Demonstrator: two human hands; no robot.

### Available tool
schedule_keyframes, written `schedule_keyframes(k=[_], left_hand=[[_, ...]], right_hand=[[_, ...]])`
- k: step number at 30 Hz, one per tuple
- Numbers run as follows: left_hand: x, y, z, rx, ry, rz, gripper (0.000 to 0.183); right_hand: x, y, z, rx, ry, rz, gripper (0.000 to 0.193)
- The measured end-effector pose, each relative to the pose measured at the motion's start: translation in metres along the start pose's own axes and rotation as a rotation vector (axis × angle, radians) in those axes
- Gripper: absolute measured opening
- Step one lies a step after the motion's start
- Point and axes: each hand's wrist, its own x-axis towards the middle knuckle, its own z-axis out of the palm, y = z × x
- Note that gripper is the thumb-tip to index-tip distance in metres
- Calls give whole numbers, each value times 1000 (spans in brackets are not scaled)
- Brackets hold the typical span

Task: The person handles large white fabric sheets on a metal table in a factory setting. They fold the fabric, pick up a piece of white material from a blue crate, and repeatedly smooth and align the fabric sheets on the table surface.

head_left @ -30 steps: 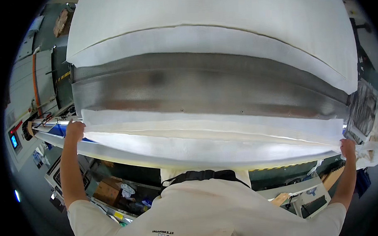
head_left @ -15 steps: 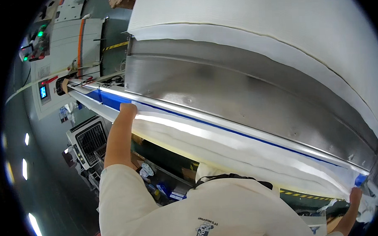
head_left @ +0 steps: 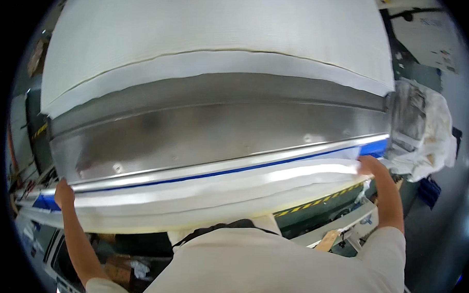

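Note:
A long white sheet of soft material (head_left: 220, 187) stretches across in front of me, between my two hands. My left hand (head_left: 64, 196) is closed at its left end, beside a patch of blue surface. At the other end my right hand (head_left: 370, 165) is closed on the sheet's corner, just below the blue surface (head_left: 375, 148). My fingertips are mostly hidden in both hands. Along the sheet's far edge a thin blue line shows, and beyond it runs a bright metal bar (head_left: 194, 170). The sheet's near edge hangs close to my body.
Behind the bar rises a wide steel panel (head_left: 208, 129), with a large white sheet (head_left: 214, 23) above it. Clear plastic wrapping (head_left: 425, 129) covers something at the right end. Yellow-black tape (head_left: 319, 201) and a pale frame (head_left: 345, 222) are below right.
My view has swung to the right, so the steel panel now lies nearly level and its right end shows. Both hands stay at the ends of the white sheet.

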Motion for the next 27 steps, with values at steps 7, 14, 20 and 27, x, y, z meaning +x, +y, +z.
schedule_keyframes(k=[7, 14, 20, 27], left_hand=[[-1, 33, 7, -52, 26, -22, 27], [-11, 50, -10, -194, 89, -70, 29], [20, 70, -2, -411, 427, -59, 24], [38, 131, -68, -673, 769, 107, 37]], right_hand=[[-1, -63, -19, 101, 242, -116, 48], [-13, -93, -1, 218, 403, -300, 37], [10, -130, -7, 12, 507, -229, 24], [-56, -313, -165, 194, 834, -478, 14]])
